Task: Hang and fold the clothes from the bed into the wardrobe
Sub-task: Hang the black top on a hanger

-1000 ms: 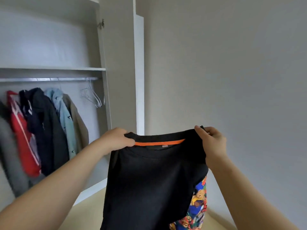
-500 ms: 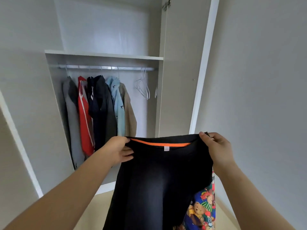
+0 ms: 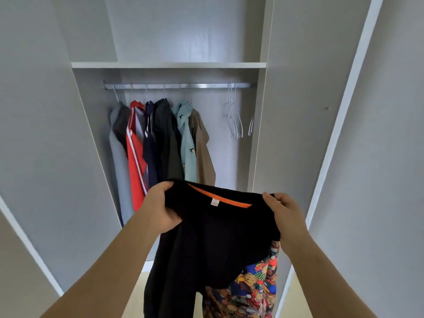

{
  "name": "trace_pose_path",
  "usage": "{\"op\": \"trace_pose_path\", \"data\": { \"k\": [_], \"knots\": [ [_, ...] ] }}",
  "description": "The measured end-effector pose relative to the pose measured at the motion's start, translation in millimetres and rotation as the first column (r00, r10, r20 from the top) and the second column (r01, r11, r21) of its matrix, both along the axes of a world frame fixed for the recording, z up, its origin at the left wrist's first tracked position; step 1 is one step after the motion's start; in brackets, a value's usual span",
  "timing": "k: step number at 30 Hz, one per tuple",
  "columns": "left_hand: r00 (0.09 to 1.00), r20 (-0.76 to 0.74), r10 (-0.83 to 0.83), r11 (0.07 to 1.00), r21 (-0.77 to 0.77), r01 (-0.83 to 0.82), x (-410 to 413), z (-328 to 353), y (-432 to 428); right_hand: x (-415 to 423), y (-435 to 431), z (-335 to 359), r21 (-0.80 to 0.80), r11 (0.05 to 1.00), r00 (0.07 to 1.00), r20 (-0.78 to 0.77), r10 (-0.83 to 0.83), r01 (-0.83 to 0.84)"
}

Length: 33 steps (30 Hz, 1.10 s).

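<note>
Far right on the rail (image 3: pixel 179 85), empty hangers (image 3: pixel 234 120) hang above & beyond the right hand (image 3: pixel 284 212); both it & left hand (image 3: pixel 160 207) clench black tee (image 3: pixel 218 237) shoulders, neckline spread left-right.

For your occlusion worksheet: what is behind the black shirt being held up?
Behind the black shirt, a colourful bear-print garment shows at its lower right. How far it extends upward is covered.

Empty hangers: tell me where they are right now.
In the head view, the empty hangers hang at the right end of the rail, apart from the brown jacket to their left.
</note>
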<state>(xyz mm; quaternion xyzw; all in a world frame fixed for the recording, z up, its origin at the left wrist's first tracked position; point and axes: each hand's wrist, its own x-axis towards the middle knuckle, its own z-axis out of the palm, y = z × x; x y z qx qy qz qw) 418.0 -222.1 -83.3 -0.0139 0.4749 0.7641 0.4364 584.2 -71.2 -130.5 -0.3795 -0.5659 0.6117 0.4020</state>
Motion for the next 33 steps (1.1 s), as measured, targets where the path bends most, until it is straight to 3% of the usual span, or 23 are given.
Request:
{"op": "trace_pose_path", "data": {
  "k": [4, 12, 18, 22, 33],
  "knots": [
    [0.991, -0.118, 0.066, 0.996, -0.047, -0.071, -39, -11, 38, -39, 35, -7, -0.008, 1.000, 0.999, 0.039, 0.021, -0.021],
    [0.970, -0.192, 0.146, 0.989, 0.015, -0.146, -149, -8, 138, -155, 127, 3, -0.050, 0.999, 0.999, 0.040, 0.018, -0.016],
    [0.976, -0.199, 0.087, 0.993, 0.092, -0.070, -232, 7, 194, -244, 177, 6, -0.064, 0.997, 0.998, 0.046, -0.041, 0.044],
    [0.985, -0.155, 0.082, 0.991, 0.115, -0.064, -273, 9, 226, -288, 200, -4, -0.073, 0.997, 0.992, 0.117, 0.037, -0.028],
    [0.979, -0.088, 0.182, 0.983, 0.045, -0.178, -347, -6, 310, -388, 318, 15, 0.154, 0.979, 0.972, 0.215, 0.098, -0.133]
  ]
}}
